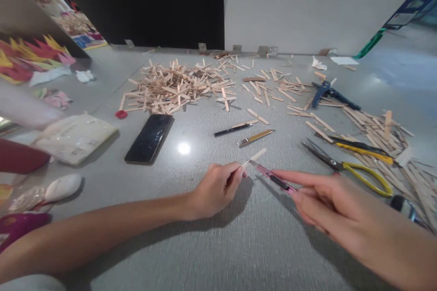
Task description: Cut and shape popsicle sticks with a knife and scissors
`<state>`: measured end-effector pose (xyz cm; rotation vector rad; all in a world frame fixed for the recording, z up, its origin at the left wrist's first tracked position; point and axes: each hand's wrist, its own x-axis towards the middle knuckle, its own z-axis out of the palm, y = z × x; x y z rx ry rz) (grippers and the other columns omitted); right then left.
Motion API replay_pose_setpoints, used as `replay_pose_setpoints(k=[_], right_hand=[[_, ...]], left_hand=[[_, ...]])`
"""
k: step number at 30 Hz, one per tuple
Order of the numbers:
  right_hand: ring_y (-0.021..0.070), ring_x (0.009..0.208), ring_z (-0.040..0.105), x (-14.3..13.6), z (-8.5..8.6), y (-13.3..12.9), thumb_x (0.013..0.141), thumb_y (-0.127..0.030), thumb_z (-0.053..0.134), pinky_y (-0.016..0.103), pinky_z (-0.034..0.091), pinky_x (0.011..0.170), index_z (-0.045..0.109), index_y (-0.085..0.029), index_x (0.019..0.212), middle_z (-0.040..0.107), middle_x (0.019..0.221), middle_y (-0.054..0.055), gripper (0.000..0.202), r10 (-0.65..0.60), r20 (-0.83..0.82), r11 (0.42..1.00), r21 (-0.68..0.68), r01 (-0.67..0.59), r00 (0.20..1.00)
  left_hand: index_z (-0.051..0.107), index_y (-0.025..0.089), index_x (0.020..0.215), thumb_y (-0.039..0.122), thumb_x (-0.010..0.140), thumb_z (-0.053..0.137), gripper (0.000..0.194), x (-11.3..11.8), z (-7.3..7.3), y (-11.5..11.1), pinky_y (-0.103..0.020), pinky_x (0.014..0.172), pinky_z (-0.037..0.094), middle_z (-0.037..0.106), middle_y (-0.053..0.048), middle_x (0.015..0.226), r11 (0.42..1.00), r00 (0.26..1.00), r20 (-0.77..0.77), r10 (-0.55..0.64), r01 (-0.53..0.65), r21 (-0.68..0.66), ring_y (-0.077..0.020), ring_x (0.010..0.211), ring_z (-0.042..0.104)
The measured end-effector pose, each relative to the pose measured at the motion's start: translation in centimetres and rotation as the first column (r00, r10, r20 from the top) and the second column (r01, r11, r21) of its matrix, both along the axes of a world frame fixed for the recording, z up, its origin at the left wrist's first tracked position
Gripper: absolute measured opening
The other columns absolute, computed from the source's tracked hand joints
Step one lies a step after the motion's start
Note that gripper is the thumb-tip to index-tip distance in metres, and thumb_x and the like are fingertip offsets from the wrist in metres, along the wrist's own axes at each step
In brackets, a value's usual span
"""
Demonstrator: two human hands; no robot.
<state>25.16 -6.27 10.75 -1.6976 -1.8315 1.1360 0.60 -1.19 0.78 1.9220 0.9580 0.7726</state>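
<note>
Pinched between the fingertips of my left hand [218,186] is a thin wooden stick [258,155], its free end pointing up and to the right. My right hand [332,204] is closed round a pink utility knife [273,178], the index finger stretched along its body. The knife's blade tip lies at the stick, just beyond my left fingertips; whether it touches the wood is too small to tell. A black craft knife [234,130] and a gold-coloured cutter [256,137] lie on the grey table [191,245] beyond my hands.
A big heap of sticks [177,86] lies at the back, left of centre. A black phone [149,138] and a plastic packet [78,138] are on the left. At the right lie yellow-handled scissors [367,177], yellow-black pliers [362,149], blue clippers [332,95] and more sticks [406,163].
</note>
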Motion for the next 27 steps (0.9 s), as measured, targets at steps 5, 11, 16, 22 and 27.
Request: replay_pose_setpoints(k=[5, 11, 16, 22, 27], right_hand=[[0.0266, 0.069, 0.077, -2.3, -2.7, -2.6, 0.106, -0.040, 0.053, 0.033, 0.059, 0.054, 0.071, -0.026, 0.155, 0.084, 0.084, 0.009, 0.054, 0.041, 0.013, 0.991, 0.130, -0.043, 0.999], [0.0153, 0.046, 0.056, -3.7, -3.1, -1.8, 0.104, -0.046, 0.056, 0.025, 0.048, 0.046, 0.056, -0.018, 0.157, 0.065, 0.064, -0.005, 0.060, -0.118, -0.356, 0.889, -0.454, -0.061, 0.927], [0.0138, 0.046, 0.053, -3.5, -2.9, 0.7, 0.112, -0.049, 0.046, 0.022, 0.040, 0.043, 0.059, -0.024, 0.097, 0.053, 0.059, -0.008, 0.032, -0.062, -0.262, 0.858, -0.506, -0.083, 0.963], [0.0209, 0.070, 0.066, -3.0, -3.7, 1.6, 0.109, -0.034, 0.048, 0.031, 0.044, 0.064, 0.065, -0.025, 0.088, 0.069, 0.078, 0.001, 0.029, 0.133, 0.025, 0.982, -0.138, -0.128, 0.991], [0.0207, 0.066, 0.062, -2.3, -4.3, 1.8, 0.111, -0.036, 0.043, 0.033, 0.038, 0.062, 0.059, -0.025, 0.077, 0.070, 0.071, 0.002, 0.039, 0.201, 0.156, 0.979, -0.063, -0.193, 0.967]], left_hand=[[0.065, 0.018, 0.087, 0.029, 0.108, 0.040, 0.034, 0.3, -0.2, -0.3, -0.023, 0.050, 0.027, 0.037, 0.010, 0.055, 0.996, 0.996, 0.010, 0.086, -0.086, -0.007, -0.0085, 0.045, 0.033], [0.050, 0.021, 0.074, 0.030, 0.106, 0.043, 0.034, 0.4, -0.1, -0.2, -0.023, 0.052, 0.023, 0.036, 0.010, 0.055, 0.995, 0.997, 0.033, 0.065, -0.062, -0.073, -0.0088, 0.049, 0.032], [0.058, 0.019, 0.082, 0.041, 0.108, 0.047, 0.037, -0.2, 0.6, 0.5, -0.020, 0.050, 0.037, 0.055, 0.005, 0.059, 0.968, 0.992, 0.088, -0.088, 0.106, -0.227, -0.0092, 0.049, 0.051], [0.059, 0.018, 0.123, 0.054, 0.099, 0.079, 0.048, -0.4, 0.9, 1.8, -0.018, 0.049, 0.050, 0.073, -0.001, 0.082, 0.698, 0.888, 0.456, -0.057, 0.362, -0.618, -0.0140, 0.064, 0.072], [0.049, 0.023, 0.117, 0.055, 0.097, 0.086, 0.053, 0.0, -0.2, 1.5, -0.018, 0.048, 0.055, 0.076, 0.000, 0.080, 0.574, 0.808, 0.586, -0.068, 0.512, -0.639, -0.0178, 0.067, 0.079]])
